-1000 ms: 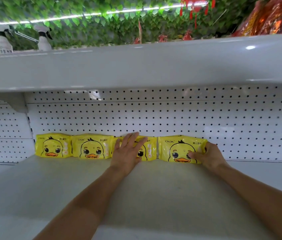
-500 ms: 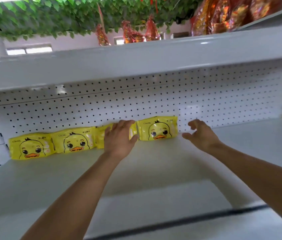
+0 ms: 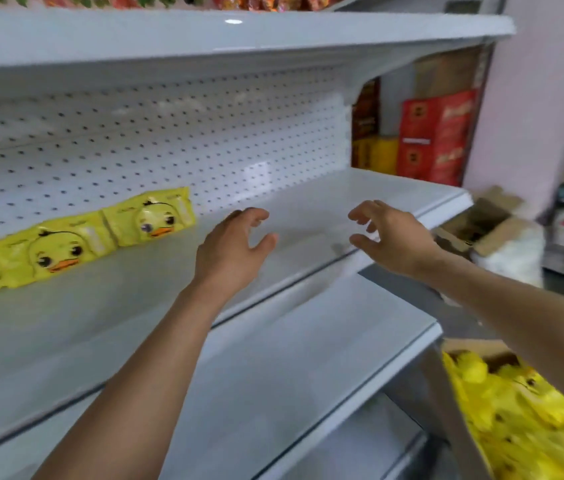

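Yellow duck packs [image 3: 65, 251] lie lengthwise along the pegboard [image 3: 169, 140], faces outward; left hand [image 3: 232, 251] and right hand [image 3: 394, 237] hover, grips apart.

arms outstretched, left grip [image 3: 232, 247] relaxed, right grip [image 3: 391, 237] loosely curled
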A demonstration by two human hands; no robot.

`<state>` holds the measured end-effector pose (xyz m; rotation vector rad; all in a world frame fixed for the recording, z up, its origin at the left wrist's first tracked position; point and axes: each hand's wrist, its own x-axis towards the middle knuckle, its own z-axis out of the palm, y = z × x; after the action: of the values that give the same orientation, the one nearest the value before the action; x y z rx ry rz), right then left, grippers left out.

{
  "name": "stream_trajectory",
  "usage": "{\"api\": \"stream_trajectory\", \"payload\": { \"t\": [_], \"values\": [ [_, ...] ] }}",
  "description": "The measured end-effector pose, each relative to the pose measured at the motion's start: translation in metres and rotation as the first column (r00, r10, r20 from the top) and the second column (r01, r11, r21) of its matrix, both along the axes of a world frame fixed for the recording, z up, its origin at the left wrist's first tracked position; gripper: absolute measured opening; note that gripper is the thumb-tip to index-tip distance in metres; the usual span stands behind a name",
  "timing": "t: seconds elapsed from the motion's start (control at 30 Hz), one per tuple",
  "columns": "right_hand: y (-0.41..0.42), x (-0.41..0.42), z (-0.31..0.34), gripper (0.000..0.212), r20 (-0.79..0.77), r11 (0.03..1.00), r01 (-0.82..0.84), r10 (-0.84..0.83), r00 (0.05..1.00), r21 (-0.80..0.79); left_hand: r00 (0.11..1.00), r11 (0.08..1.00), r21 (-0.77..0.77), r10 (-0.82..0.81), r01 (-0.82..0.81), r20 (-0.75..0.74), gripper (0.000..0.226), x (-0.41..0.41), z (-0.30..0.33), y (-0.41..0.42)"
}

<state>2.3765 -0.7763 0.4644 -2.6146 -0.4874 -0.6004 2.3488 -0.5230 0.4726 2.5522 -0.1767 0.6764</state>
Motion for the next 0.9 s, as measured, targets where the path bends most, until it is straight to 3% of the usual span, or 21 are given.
{"api": "stream_trajectory", "payload": {
  "t": [0.2,0.37,0.57,0.67,0.8,0.9],
  "values": [
    [-0.134,-0.028,-0.037,0.021,-0.012,0.987,0.158,-0.158,0.987,0.024,0.947,0.943,-0.08,-0.321,0.322,0.022,0.031,-0.012,-0.035,-0.155],
    [-0.248,-0.044,-0.085,0.013,-0.17,0.974,0.228,-0.223,0.96,0.011,0.858,0.87,-0.181,-0.486,0.458,-0.165,0.033,-0.009,-0.098,-0.278],
    [-0.369,-0.049,-0.172,0.01,-0.454,0.965,0.257,-0.255,0.854,-0.059,0.742,0.848,-0.325,-0.525,0.417,-0.417,0.033,-0.005,-0.209,-0.402],
    [-0.412,-0.05,-0.227,0.012,-0.572,0.964,0.251,-0.253,0.78,-0.084,0.64,0.856,-0.367,-0.517,0.364,-0.569,0.032,-0.008,-0.273,-0.445],
    [-0.45,-0.061,-0.306,0.016,-0.714,0.968,0.213,-0.243,0.657,-0.133,0.521,0.885,-0.307,-0.456,0.35,-0.721,0.03,-0.017,-0.358,-0.48],
    [-0.474,-0.073,-0.355,0.027,-0.791,0.955,0.15,-0.297,0.536,-0.257,0.496,0.88,-0.153,-0.388,0.449,-0.777,0.048,-0.018,-0.405,-0.501]
  ]
}}
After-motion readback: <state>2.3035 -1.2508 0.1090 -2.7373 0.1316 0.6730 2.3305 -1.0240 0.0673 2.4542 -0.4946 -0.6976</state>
